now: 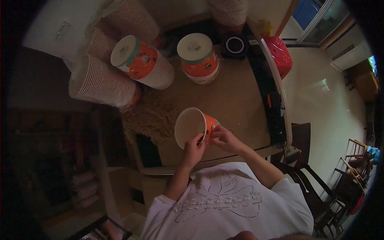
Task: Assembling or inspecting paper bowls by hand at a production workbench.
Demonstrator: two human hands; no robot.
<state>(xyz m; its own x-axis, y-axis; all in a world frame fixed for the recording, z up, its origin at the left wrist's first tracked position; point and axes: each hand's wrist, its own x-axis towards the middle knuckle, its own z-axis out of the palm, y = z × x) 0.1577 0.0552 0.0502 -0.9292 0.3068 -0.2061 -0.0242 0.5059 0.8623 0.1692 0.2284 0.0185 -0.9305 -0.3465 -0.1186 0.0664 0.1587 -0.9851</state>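
The round white paper tub with an orange printed outer wall (190, 126) is held at the near edge of the brown desk (240, 104), just ahead of the white shirt (234, 210); whether it is rested on the surface or raised off it cannot be told. It is tipped over, its long axis set roughly crosswise, with the open mouth turned leftward and up and the closed end pointed right.

The near right part of the rim is pinched by the fingers of the bare left hand (193, 150), so the mouth is placed ahead and to the left of them. The closed end is approached more nearly by the bare right hand (225, 140), whose fingers are bent at the orange wall; whether anything is gripped by them cannot be told.

Beyond the tub, an upturned stack of orange-banded white paper tubs (196, 60) is set upright. A tangled heap of tan fibre (150, 118) is spread to the left.
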